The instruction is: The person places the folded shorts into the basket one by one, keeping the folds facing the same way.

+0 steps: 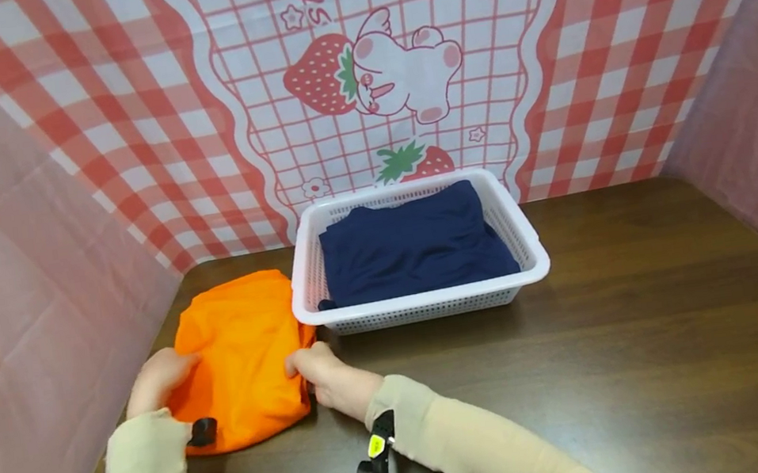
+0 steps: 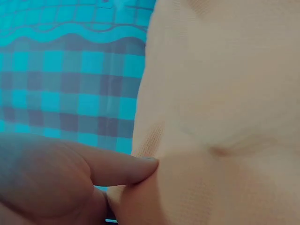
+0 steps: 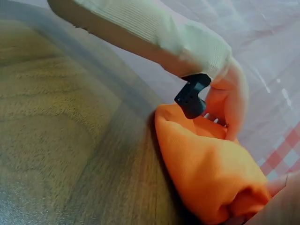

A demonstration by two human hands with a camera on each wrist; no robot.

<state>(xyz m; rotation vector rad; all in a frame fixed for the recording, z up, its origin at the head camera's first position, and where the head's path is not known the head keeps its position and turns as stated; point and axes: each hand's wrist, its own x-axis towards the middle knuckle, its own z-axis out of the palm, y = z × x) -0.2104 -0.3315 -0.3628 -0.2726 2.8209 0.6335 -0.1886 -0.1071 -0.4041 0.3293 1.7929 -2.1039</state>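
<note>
A folded orange cloth (image 1: 243, 350), perhaps a garment, lies on the left of the table. My left hand (image 1: 161, 381) grips its left edge, and in the left wrist view the thumb (image 2: 126, 168) presses on the fabric with the fingers mostly hidden beneath. At the right edge my right hand (image 1: 331, 375) pinches the same cloth, thumb on top and the other fingers tucked under. Seen from the right wrist, the orange cloth (image 3: 206, 159) bulges between both hands, with an open fold near the right one.
A white plastic basket (image 1: 424, 306) stands at the back against the cloth's right side, holding folded navy fabric (image 1: 416, 247). A red-checked strawberry curtain (image 1: 162, 121) hangs behind, and pink sheets (image 1: 22, 259) close off both sides. Brown wooden tabletop (image 1: 615, 333) extends to the right.
</note>
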